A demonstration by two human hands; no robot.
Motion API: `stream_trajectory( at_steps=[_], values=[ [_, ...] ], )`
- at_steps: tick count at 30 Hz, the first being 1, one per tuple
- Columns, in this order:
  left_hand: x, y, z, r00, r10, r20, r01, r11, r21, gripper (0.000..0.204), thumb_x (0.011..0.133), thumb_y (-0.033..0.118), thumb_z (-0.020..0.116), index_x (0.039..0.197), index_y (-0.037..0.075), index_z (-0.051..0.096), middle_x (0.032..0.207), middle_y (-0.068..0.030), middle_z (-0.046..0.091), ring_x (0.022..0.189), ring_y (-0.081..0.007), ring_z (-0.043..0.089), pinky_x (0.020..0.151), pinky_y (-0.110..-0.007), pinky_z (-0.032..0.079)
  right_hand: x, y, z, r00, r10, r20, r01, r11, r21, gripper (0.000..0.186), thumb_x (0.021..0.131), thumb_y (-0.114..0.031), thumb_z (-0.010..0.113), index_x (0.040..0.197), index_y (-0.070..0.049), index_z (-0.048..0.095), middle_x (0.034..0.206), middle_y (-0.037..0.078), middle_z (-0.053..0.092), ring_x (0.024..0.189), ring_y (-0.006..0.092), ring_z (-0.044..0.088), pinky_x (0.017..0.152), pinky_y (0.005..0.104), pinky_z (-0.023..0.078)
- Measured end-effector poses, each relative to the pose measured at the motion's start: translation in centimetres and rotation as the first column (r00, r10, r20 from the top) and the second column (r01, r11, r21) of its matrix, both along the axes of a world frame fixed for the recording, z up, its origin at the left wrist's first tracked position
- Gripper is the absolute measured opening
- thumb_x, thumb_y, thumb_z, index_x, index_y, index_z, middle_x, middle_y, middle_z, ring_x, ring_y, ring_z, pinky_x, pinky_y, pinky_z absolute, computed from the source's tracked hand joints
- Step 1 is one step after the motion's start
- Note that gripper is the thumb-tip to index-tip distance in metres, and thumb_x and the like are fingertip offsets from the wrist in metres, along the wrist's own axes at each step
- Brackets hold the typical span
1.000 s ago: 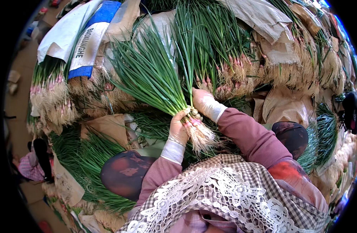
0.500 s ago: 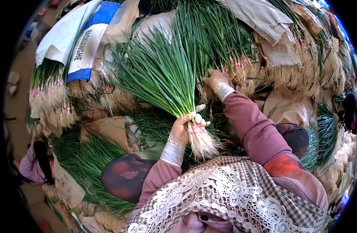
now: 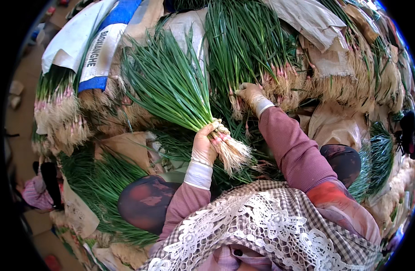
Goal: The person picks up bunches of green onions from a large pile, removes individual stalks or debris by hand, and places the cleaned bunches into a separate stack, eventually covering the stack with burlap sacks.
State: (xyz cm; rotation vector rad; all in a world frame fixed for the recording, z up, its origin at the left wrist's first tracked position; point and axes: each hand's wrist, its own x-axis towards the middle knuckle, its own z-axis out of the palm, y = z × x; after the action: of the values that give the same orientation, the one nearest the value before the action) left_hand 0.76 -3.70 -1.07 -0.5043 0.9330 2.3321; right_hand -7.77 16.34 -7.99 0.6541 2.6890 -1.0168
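My left hand is wrapped round the lower end of a fanned bunch of long green onion-like plants, its pinkish-white bases and pale roots hanging out below my fingers. My right hand reaches up and right of it, fingers curled closed at the pink root ends of a thick pile of the same plants; what they grip there is partly hidden by the hand.
More rooted bundles line the pile under white, blue-banded and tan sacks. Loose greens and brown paper lie around my knees. At the far left, another person is partly visible beside a brown floor.
My right hand has left the held bunch and moved up to the pile. My left hand still holds the bunch, which has shifted slightly left and tilted since half a second ago.
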Motion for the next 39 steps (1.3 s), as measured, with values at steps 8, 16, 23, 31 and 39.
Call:
stream_trajectory(
  at_steps=[8,16,23,31,39],
  values=[
    [-0.4,-0.1,1.3,0.996,0.061,0.068,-0.068,0.991,0.113,0.019,0.075,0.008,0.045,0.089,-0.003,0.048,0.092,-0.0219,0.053,0.082,-0.0322,0.053,0.072,-0.042,0.044,6.2,-4.0,9.5,0.907,0.225,-0.357,-0.257,0.965,-0.046,0.015,0.074,-0.017,0.055,0.075,-0.003,0.050,0.066,0.008,0.051,0.063,0.0184,0.051,0.056,0.0308,0.042],
    [-0.1,-0.2,-0.1,0.993,-0.101,-0.053,0.109,0.980,0.167,0.023,0.074,0.008,0.043,0.087,-0.010,0.049,0.077,-0.0197,0.054,0.071,-0.0296,0.054,0.067,-0.040,0.047,6.6,-5.7,6.3,0.957,-0.107,0.268,0.282,0.145,-0.948,0.056,0.077,-0.050,0.042,0.100,0.001,0.040,0.082,0.008,0.051,0.065,0.0141,0.049,0.053,0.0248,0.041],
    [0.7,0.0,0.8,0.976,-0.072,-0.206,0.124,0.960,0.250,0.027,0.073,0.019,0.046,0.085,-0.005,0.048,0.077,-0.0174,0.053,0.069,-0.0279,0.053,0.062,-0.037,0.045,3.1,-7.7,-3.5,0.972,-0.223,0.072,0.114,0.181,-0.977,0.023,0.082,-0.021,0.034,0.080,-0.004,0.049,0.075,0.008,0.053,0.065,0.0189,0.049,0.062,0.0304,0.041],
    [0.1,-1.1,0.0,0.980,-0.085,-0.182,0.139,0.941,0.310,0.048,0.074,0.021,0.046,0.113,-0.006,0.036,0.080,-0.0140,0.052,0.073,-0.0239,0.051,0.072,-0.034,0.040,5.9,-6.8,5.5,0.916,0.398,-0.043,-0.395,0.917,0.061,0.031,0.077,-0.026,0.051,0.103,-0.009,0.050,0.092,0.011,0.056,0.080,0.0221,0.055,0.072,0.0312,0.044],
    [-0.3,-1.1,2.0,0.957,-0.100,-0.272,0.225,0.848,0.480,0.029,0.073,0.019,0.048,0.096,0.000,0.047,0.074,-0.0076,0.049,0.077,-0.0223,0.047,0.078,-0.037,0.036,0.1,-2.4,3.9,1.000,-0.001,-0.003,0.001,0.960,-0.279,0.013,0.073,-0.018,0.055,0.072,-0.008,0.046,0.062,0.003,0.049,0.055,0.0127,0.045,0.051,0.0244,0.039]
  ],
)
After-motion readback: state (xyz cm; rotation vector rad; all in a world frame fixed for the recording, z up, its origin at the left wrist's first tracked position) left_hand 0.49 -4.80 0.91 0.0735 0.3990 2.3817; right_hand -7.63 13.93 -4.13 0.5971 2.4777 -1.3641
